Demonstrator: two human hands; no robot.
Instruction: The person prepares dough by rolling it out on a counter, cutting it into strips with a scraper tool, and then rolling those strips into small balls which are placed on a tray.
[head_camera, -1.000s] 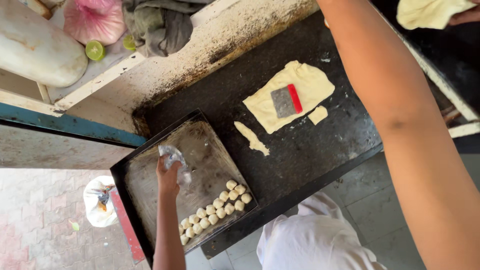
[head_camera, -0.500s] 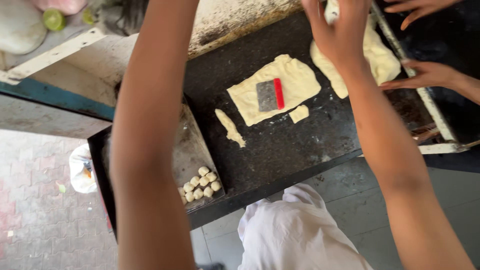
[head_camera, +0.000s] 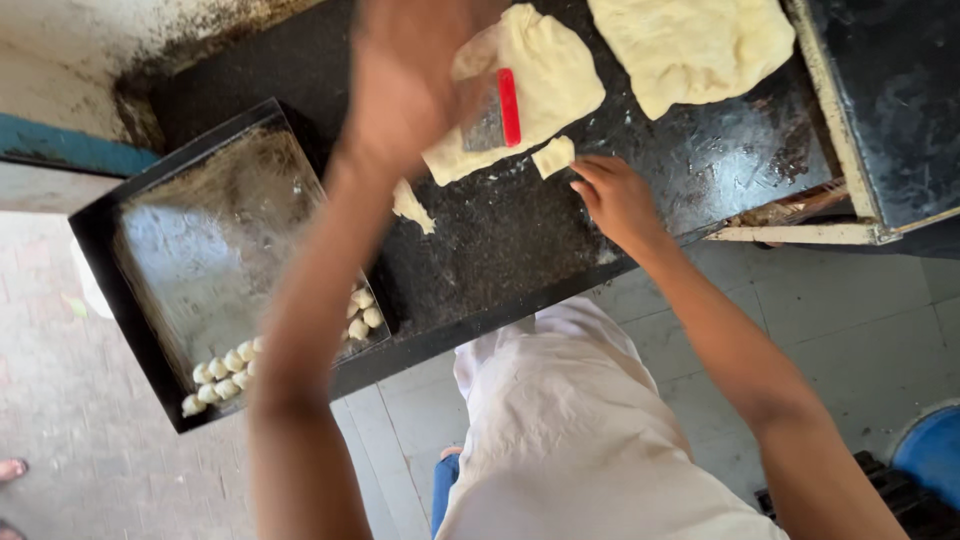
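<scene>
My left hand (head_camera: 405, 85) is raised and blurred above a flat sheet of pale dough (head_camera: 555, 75) on the black counter (head_camera: 500, 240). On that sheet lies a metal scraper with a red handle (head_camera: 503, 110), just right of the hand. Whether the left hand's fingers are apart or closed is lost in the blur. My right hand (head_camera: 615, 195) rests on the counter, fingers loosely spread, holding nothing. Its fingertips are close to a small square dough piece (head_camera: 553, 156).
A larger dough sheet (head_camera: 690, 45) lies at the back right. A dough strip (head_camera: 411, 206) sits left of centre. A dark metal tray (head_camera: 215, 235) at the left holds several small dough balls (head_camera: 225, 365) along its near edge. A raised black surface (head_camera: 900, 90) borders the right.
My right hand came down from the large dough sheet to the counter beside the small piece. My left arm swung right, over the sheet with the scraper. The view shifted closer.
</scene>
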